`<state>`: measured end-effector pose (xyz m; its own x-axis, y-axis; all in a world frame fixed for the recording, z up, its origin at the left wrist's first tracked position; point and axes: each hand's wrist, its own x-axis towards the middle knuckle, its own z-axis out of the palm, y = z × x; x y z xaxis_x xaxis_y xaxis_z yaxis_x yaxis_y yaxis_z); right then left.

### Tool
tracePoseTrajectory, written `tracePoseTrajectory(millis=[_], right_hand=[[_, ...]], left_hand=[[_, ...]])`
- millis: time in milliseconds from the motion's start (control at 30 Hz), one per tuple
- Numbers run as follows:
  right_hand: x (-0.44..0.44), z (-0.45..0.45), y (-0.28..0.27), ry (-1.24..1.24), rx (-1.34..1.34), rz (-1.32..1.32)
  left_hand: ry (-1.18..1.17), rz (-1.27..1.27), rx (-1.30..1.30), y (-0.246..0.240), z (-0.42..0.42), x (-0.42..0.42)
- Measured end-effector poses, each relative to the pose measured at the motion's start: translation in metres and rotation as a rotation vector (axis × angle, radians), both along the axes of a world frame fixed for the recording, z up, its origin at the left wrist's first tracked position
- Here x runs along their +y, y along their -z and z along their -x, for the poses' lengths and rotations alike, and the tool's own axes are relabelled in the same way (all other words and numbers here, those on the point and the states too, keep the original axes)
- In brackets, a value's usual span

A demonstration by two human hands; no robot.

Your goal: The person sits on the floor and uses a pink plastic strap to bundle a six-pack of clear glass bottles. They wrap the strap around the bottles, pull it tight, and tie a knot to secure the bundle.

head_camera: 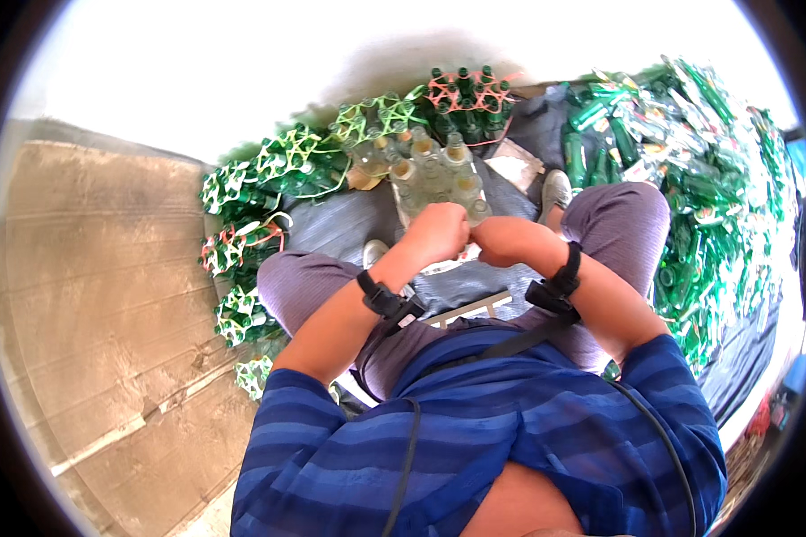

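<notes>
My left hand (443, 231) and my right hand (509, 240) meet in front of me, both with curled fingers, at the near side of a group of upright clear glass bottles (457, 158). The fingertips face away from view or are hidden, so what lies between them cannot be told. Between my feet, the clear bottles stand close together. A whitish object with some red shows just below my hands, largely covered by them.
Green bottles bundled with green strapping (295, 151) and with red strapping (467, 90) stand along the wall. A large heap of loose green bottles (712, 194) lies at right. Brown cardboard (107, 282) covers the left side. A flat piece of cardboard (516, 163) lies behind the clear bottles.
</notes>
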<state>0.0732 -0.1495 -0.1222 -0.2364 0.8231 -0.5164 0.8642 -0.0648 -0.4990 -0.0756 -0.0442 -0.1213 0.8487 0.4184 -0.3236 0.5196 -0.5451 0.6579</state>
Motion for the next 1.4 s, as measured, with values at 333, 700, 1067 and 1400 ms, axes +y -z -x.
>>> tracePoseTrajectory(millis=[333,700,1067,1400], right_hand=[[0.007,-0.007,0.001,-0.014,0.131,0.061],[0.016,-0.007,-0.006,0.076,0.168,0.291],[0.018,-0.01,-0.02,0.174,0.225,0.183],[0.02,0.0,0.018,-0.237,0.182,-0.464]], left_hand=[[-0.066,-0.179,-0.111,-0.014,0.014,-0.022],[0.128,-0.245,-0.089,-0.01,0.03,-0.044],[0.304,-0.235,0.07,-0.013,0.039,-0.033],[0.373,-0.264,0.155,0.005,0.041,-0.023]])
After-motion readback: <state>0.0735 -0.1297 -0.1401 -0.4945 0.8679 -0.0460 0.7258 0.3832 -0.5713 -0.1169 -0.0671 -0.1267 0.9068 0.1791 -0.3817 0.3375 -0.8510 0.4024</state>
